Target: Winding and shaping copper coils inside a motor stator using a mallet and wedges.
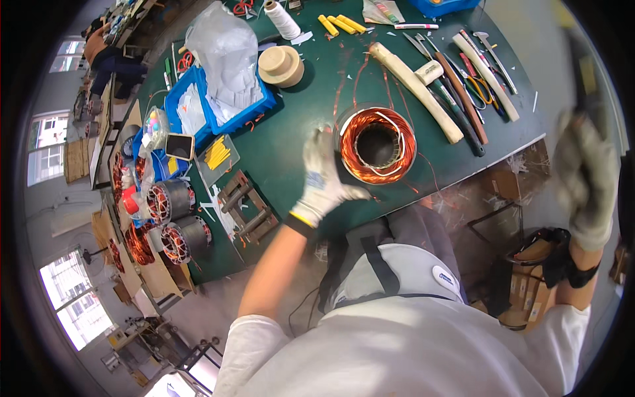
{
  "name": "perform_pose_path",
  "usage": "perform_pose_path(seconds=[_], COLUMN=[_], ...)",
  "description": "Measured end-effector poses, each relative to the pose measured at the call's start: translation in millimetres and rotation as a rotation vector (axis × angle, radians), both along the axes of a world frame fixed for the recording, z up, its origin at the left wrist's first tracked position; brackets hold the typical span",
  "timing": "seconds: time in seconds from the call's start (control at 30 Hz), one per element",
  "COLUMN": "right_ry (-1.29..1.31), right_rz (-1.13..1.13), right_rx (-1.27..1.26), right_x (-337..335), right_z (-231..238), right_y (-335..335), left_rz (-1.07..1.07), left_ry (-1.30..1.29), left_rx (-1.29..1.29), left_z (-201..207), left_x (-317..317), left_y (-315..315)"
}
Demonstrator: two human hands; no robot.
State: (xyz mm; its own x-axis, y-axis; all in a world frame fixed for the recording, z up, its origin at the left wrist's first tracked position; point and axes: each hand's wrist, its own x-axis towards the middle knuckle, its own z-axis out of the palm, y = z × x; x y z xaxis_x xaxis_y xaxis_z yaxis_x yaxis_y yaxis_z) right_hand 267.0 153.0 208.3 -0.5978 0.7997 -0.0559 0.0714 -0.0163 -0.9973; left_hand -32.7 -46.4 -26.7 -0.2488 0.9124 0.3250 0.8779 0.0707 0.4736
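Note:
A motor stator with copper windings [352,153] stands on the green table in front of me, its round bore facing up. White strips lie along the inner edge of its winding, and thin copper wires trail from it. My left hand [321,175], in a whitish work glove, is at the stator's left side. Its fingers and thumb are spread, and whether it touches the stator I cannot tell. High at the far right, my gloved right hand [583,178] is closed round a long dark tool [585,73], blurred by motion, so its kind is unclear.
Right of the stator lie a pale wooden stick [417,92], a white-headed mallet [430,71], pliers [479,89] and several other tools. To the left are blue bins [248,118], a tan spool [281,66], a rusty metal frame [248,208] and more stators [173,200]. A thread cone [283,21] stands behind.

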Motion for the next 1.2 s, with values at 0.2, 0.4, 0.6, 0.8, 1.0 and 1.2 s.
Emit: perform_pose_path(seconds=[0.2,0.4,0.6,0.8,1.0,1.2], right_ry=[-0.628,-0.348,-0.638,-0.935,-0.637,-0.901], right_rz=[0.6,0.027,0.223,0.393,-0.234,0.535], right_rx=[0.34,-0.091,0.302,-0.407,0.461,-0.581], right_x=[-67.6,19.9,-65.7,-25.4,-77.6,-72.6], right_z=[-29.1,-13.5,-33.8,2.3,-28.3,7.3], right_y=[-75.3,3.2,-68.1,-0.5,-26.9,-38.3], left_rz=[0.319,0.187,0.137,0.079,0.228,0.165], left_ry=[-0.357,-0.3,-0.249,-0.191,-0.432,-0.4], left_rx=[0.183,0.165,0.154,0.035,0.163,0.133], left_z=[-33.3,-35.2,-49.2,-32.6,-29.1,-36.5], left_x=[62.6,44.1,29.7,1.0,52.4,32.8], left_y=[13.8,5.2,0.7,-14.2,-9.0,-2.4])
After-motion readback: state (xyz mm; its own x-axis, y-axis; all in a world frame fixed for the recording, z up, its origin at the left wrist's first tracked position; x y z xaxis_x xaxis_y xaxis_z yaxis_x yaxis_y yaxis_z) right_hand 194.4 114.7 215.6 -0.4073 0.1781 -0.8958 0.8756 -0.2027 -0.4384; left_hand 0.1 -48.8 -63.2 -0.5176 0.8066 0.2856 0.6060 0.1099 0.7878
